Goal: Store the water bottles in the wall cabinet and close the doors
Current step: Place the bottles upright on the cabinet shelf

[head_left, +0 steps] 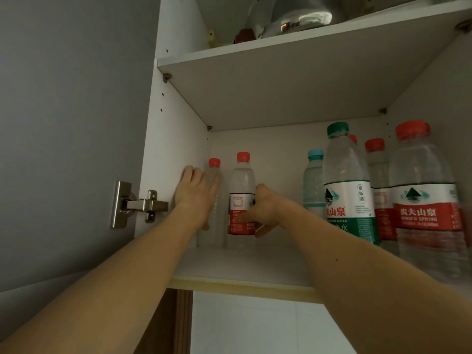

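Inside the open wall cabinet (242,267), two small red-capped water bottles stand upright at the back left of the lower shelf. My left hand (196,195) holds the clear unlabelled bottle (214,213) close to the left cabinet wall, with the thumb lying across its front. My right hand (268,208) grips the red-labelled bottle (241,185) from its right side, thumb over the label. Both bottles look set down on the shelf.
To the right stand a blue-capped bottle (314,180), a big green-capped bottle (347,190), a red-capped bottle (378,172) and a big red-capped bottle (426,200). The grey left door (63,123) hangs open on its hinge (138,204). Metal pots (293,19) sit on the upper shelf.
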`<state>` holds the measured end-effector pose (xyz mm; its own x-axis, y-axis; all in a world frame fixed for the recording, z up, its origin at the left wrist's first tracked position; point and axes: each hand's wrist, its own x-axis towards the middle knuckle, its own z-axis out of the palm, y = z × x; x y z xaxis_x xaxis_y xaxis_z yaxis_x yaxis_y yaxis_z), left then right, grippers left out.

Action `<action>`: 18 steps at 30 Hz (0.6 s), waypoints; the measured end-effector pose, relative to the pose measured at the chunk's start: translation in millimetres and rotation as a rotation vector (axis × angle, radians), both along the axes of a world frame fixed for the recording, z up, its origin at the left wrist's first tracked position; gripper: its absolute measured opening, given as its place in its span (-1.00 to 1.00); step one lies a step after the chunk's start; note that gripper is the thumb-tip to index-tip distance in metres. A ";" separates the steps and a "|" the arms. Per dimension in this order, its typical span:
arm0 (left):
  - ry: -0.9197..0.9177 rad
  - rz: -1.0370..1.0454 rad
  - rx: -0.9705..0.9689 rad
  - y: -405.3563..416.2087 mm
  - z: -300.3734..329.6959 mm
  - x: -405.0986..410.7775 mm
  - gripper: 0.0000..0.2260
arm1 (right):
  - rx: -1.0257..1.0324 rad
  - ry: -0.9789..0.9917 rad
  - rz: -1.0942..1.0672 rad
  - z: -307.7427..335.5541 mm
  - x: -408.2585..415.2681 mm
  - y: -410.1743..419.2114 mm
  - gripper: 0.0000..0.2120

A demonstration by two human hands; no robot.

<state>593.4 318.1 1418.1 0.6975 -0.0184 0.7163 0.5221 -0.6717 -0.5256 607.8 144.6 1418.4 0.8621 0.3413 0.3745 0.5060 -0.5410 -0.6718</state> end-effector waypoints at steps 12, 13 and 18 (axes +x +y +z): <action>0.034 0.123 0.073 2.9 -6.4 17.9 0.13 | -0.091 -0.012 -0.146 7.8 -1.8 7.7 -0.44; 0.039 0.128 0.072 3.2 -6.4 19.8 0.13 | -0.107 -0.005 -0.147 10.4 -0.5 8.5 -0.47; 0.024 0.146 0.077 5.7 -6.5 24.6 0.14 | -0.149 0.027 -0.139 19.3 5.5 11.0 -0.42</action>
<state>618.1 323.8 1411.6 0.7136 0.0301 0.6999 0.5978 -0.5471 -0.5859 613.3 155.6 1437.6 0.9138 0.2684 0.3047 0.4024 -0.6988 -0.5913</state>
